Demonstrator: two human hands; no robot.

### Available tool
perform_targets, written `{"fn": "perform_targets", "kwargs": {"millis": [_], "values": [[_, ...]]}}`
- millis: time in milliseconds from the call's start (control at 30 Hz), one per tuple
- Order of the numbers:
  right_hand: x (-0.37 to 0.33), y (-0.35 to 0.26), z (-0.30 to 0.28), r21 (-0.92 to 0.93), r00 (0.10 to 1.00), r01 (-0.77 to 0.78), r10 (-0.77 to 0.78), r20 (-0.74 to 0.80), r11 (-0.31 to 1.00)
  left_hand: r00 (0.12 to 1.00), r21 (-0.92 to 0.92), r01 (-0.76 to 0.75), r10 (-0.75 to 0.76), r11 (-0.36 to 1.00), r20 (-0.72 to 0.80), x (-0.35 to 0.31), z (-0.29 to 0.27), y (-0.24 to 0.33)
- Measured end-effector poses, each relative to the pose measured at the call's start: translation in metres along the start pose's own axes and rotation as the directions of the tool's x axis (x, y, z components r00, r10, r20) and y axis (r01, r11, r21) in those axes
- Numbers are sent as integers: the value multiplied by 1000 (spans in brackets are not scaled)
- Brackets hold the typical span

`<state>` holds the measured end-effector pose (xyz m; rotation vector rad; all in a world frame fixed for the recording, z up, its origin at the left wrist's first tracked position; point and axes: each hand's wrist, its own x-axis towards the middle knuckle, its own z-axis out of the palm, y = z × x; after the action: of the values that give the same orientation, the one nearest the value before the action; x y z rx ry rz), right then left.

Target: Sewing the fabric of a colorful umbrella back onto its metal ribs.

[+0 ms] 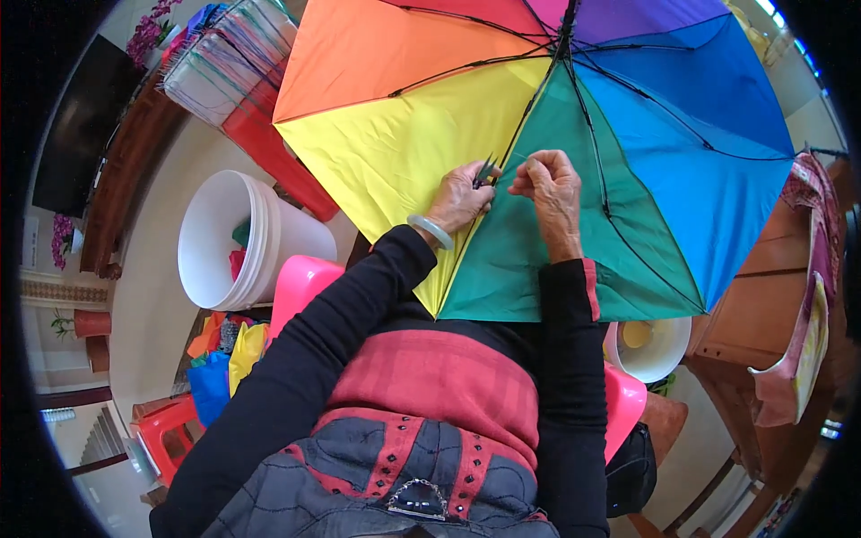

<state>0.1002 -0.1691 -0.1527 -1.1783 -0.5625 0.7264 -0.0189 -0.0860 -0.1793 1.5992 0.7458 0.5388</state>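
Note:
A rainbow-coloured umbrella [377, 170] lies spread in front of me with its inside and black ribs facing up. My left hand [460, 199] is closed at the seam between the yellow and green panels, beside a rib. Small dark thread snips [485, 170] stick up from its fingers, blades pointing away from me. Over the green panel, my right hand [552, 193] is raised with thumb and fingertips pinched together. Whatever lies in that pinch is too fine to make out. The black hub [565, 40] of the ribs is at the far side.
A white bucket [260, 235] with cloth scraps lies tilted at the left, near a bright pink chair [305, 285]. Coloured cloth [209, 387] is piled near a red stool [166, 430]. Another white bucket [668, 348] and wooden furniture [749, 314] stand at the right.

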Motion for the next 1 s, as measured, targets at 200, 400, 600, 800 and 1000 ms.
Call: {"fn": "perform_targets", "kwargs": {"millis": [200, 400, 600, 800, 1000], "values": [[0, -12, 8, -18, 988, 124, -122, 91, 992, 998, 56, -38, 36, 998, 44, 6, -1, -8], [-3, -4, 0, -301, 972, 216, -175, 158, 929, 986, -80, 164, -162, 983, 30, 3, -4, 11], [-9, 17, -2, -772, 895, 443, -268, 355, 455, 956, -182, 292, -286, 939, 58, 6, -8, 9], [-10, 25, 0, -840, 914, 399, -238, 330, 368, 951, -249, 307, -303, 918, 59, 8, -6, 1], [-9, 33, 6, -922, 944, 295, -223, 241, 250, 954, -250, 300, -289, 921, 81, 8, -7, 1]]}}
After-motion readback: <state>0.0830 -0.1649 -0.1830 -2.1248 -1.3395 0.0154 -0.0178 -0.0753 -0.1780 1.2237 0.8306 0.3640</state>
